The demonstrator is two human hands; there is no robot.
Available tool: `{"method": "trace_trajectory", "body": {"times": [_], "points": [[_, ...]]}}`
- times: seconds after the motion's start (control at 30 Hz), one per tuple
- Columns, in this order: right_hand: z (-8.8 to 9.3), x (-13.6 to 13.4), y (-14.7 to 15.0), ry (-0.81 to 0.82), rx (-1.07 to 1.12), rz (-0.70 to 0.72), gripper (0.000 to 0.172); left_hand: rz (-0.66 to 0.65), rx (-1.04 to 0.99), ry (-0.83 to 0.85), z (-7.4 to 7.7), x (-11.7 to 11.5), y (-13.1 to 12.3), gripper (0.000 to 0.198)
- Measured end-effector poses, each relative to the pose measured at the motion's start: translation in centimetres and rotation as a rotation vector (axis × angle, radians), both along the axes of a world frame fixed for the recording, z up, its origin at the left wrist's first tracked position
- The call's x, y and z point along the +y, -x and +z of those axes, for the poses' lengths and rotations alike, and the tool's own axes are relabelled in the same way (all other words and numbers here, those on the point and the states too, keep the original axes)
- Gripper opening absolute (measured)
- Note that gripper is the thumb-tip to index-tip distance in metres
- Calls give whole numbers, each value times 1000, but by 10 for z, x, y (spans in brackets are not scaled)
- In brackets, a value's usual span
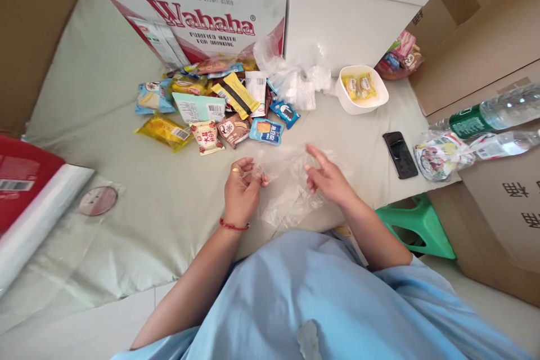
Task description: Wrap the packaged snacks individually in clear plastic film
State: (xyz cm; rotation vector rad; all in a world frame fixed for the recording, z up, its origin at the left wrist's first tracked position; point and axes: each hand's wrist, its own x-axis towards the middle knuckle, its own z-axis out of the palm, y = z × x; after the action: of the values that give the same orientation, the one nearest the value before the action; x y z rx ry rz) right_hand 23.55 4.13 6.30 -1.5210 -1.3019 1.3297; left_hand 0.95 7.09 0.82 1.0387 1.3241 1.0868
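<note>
My left hand (241, 187) is closed in a pinch on the edge of a clear plastic bag (291, 188) that lies crumpled on the pale cloth in front of me. My right hand (327, 179) has its fingers stretched out and rests against the bag's right side. Beyond both hands lies a pile of small snack packets (211, 109), several of them, in blue, yellow and brown wrappers.
A Wahaha water carton (198, 5) and a white box (350, 17) stand behind the snacks. A white bowl (361, 102) holds yellow packets. A black phone (400, 154), water bottles (493, 112), a green stool (415, 225) and cardboard boxes sit at right. Loose clear bags (295, 76) lie near the bowl.
</note>
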Motion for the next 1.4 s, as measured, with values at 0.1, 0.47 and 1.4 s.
{"method": "trace_trajectory", "body": {"times": [0.1,0.47,1.4], "points": [[-11,4,-25,119,144,-271,78,78,-22,41,1,-4,23,45],[-5,0,5,-539,-515,324,25,15,719,-636,54,-36,50,18],[-4,230,101,-248,-563,154,31,-680,1103,-564,4,7,-11,54]]}}
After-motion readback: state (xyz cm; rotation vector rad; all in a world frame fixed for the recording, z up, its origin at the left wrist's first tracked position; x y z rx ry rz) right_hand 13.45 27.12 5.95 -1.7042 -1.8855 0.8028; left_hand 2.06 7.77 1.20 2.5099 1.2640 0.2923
